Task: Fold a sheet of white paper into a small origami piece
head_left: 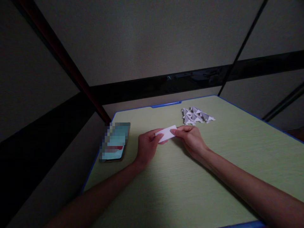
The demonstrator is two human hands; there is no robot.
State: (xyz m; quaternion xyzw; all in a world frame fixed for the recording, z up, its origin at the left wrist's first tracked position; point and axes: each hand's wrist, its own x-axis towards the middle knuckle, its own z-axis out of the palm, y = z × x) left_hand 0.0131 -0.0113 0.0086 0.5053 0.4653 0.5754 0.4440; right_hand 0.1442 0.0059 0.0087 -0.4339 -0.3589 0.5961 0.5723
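Observation:
A small white rectangle of folded paper [167,133] is held above the middle of the table, tilted up toward the right. My left hand [148,144] pinches its left end, thumb on top and fingers underneath. At the right end, my right hand [191,136] grips the paper between thumb and fingers. Beyond my right hand, several folded white paper figures [195,115] lie grouped together on the table. How many layers the held paper has cannot be made out.
The pale green table [237,139] has a blue edge and stands against a grey panelled wall [154,41]. At the left edge lies a phone [116,141] with a lit, partly pixelated screen. A blue strip [166,104] runs along the back edge.

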